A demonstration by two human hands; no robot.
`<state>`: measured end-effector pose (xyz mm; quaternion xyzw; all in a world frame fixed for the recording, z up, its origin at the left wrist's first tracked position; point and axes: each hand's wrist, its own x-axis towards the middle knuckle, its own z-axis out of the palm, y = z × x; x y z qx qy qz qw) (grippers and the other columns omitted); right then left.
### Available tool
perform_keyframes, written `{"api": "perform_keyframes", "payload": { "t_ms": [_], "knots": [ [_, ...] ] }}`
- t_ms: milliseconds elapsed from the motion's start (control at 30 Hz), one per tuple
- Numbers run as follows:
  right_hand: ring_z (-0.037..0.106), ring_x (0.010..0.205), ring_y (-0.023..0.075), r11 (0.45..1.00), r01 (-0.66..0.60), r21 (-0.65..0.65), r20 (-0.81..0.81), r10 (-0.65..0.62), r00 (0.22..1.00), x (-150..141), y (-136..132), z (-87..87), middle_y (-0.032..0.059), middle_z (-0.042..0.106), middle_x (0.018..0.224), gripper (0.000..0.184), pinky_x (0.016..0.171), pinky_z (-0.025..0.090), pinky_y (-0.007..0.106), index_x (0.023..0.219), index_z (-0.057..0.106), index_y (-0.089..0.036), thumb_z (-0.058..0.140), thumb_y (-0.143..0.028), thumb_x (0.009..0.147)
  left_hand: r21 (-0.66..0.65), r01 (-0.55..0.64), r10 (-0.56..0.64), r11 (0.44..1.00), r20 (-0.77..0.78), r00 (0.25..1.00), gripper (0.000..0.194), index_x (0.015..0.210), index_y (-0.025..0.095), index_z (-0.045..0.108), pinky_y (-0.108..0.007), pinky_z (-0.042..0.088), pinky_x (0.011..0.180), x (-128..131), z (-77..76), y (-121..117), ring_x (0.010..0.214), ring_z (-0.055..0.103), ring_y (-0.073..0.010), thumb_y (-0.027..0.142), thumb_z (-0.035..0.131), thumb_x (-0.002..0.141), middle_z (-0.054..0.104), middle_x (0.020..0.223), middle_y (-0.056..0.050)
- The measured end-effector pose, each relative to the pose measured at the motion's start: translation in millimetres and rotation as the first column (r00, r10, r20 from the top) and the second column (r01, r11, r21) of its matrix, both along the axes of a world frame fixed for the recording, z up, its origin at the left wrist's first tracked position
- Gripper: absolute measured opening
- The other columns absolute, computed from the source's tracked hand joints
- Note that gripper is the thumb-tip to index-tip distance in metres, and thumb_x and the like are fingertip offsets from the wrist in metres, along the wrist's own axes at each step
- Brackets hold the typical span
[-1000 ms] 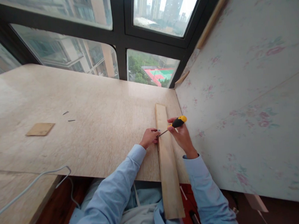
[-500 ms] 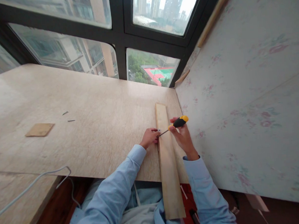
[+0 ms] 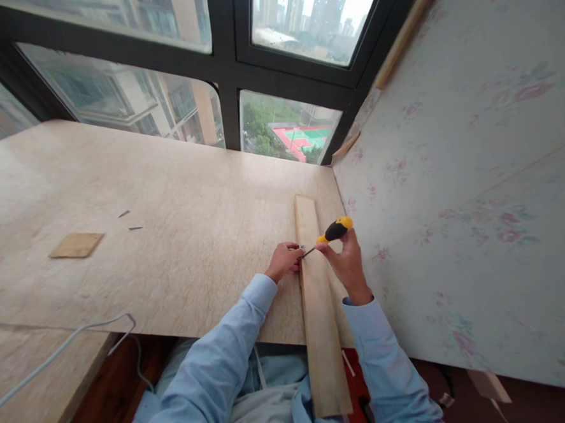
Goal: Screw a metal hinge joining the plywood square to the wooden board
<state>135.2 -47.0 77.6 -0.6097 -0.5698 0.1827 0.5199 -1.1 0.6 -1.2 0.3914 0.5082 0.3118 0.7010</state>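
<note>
Screwdriver with a chunky yellow-and-black handle [image 3: 337, 228] and a thin metal shaft sits in our right hand [image 3: 349, 261], the grip closed around the lower part of the handle between thumb and fingers. We have it slanted, handle up and to the right, its shaft crossing above a long, flat, pale wooden board [image 3: 320, 311] and its tip down at the board's left edge. Our left hand [image 3: 284, 261] is at that same edge, its grip pinched on a small silver metal piece [image 3: 302, 247] — most of it hidden by our fingertips, so we cannot tell its full shape. The board lies lengthwise on the beige marbled tabletop [image 3: 179, 243], its near end reaching past the edge over our lap. Well off to the left, we see a flat, squarish tan piece [image 3: 76, 245] and, just beyond it, two thin dark slivers [image 3: 124, 213] lying apart from each other. A white cable [image 3: 70, 336] curves across the tabletop's near left corner. To our right rises a pale wall with pink flowers [image 3: 476, 180] — ahead, dark-framed windows [image 3: 229, 81] look onto buildings and greenery.
</note>
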Motion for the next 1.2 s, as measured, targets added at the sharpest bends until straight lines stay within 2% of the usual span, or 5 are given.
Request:
{"api": "perform_keyframes", "payload": {
  "t_ms": [233,467,733,967,1200],
  "knots": [
    [0.055,0.124,0.0247,0.915,-0.4,-0.044,-0.405,0.35,0.845,8.3,-11.5,0.3,0.0096,0.059,0.134,0.055,0.105,0.044,0.046,0.131,0.047,-0.027,0.067,-0.044,0.083,-0.009,0.011,-0.011,1.0,-0.021,1.0,0.028,0.098,0.01,0.063,-0.02,0.047,0.051,0.0,-1.0,1.7,0.056,0.059,-0.0103,0.024,0.073,0.076,0.064,0.07,-0.003],
    [0.064,0.096,0.0291,0.995,0.093,-0.024,-0.023,-0.093,0.995,7.5,1.6,-3.8,0.0103,0.07,0.099,0.061,0.095,0.048,0.051,0.106,0.062,-0.017,0.083,-0.051,0.06,0.014,0.009,-0.009,1.0,0.0,1.0,0.028,0.097,0.01,0.063,-0.021,0.049,0.052,-0.3,-1.2,-0.1,0.058,0.062,-0.0113,0.025,0.073,0.076,0.067,0.076,-0.006],
    [0.053,0.126,0.0238,0.918,-0.393,-0.044,-0.407,0.343,0.847,9.5,-9.2,1.2,0.0087,0.057,0.137,0.06,0.107,0.041,0.047,0.135,0.043,-0.029,0.068,-0.044,0.082,0.004,0.023,-0.023,1.0,-0.008,1.0,0.026,0.098,0.01,0.062,-0.02,0.047,0.05,-0.7,1.0,-0.2,0.058,0.062,-0.0115,0.024,0.071,0.078,0.067,0.075,-0.005],
    [0.066,0.086,0.0265,0.994,0.093,-0.06,0.026,-0.092,0.995,5.8,1.4,0.2,0.0075,0.071,0.09,0.053,0.089,0.051,0.048,0.099,0.063,-0.019,0.08,-0.053,0.063,-0.004,0.002,-0.002,1.0,-0.017,1.0,0.025,0.095,0.01,0.064,-0.019,0.047,0.051,-0.2,5.3,-1.8,0.057,0.06,-0.0104,0.026,0.073,0.077,0.066,0.072,-0.005],
    [0.053,0.126,0.0213,0.942,-0.335,-0.006,-0.353,0.312,0.882,5.2,-6.3,2.7,0.0082,0.054,0.138,0.063,0.107,0.041,0.043,0.136,0.04,-0.03,0.068,-0.044,0.082,0.019,0.009,-0.008,1.0,-0.038,0.999,0.025,0.096,0.01,0.064,-0.019,0.048,0.051,-1.2,8.1,-2.9,0.059,0.061,-0.0114,0.023,0.072,0.077,0.067,0.074,-0.005]
  ]
}}
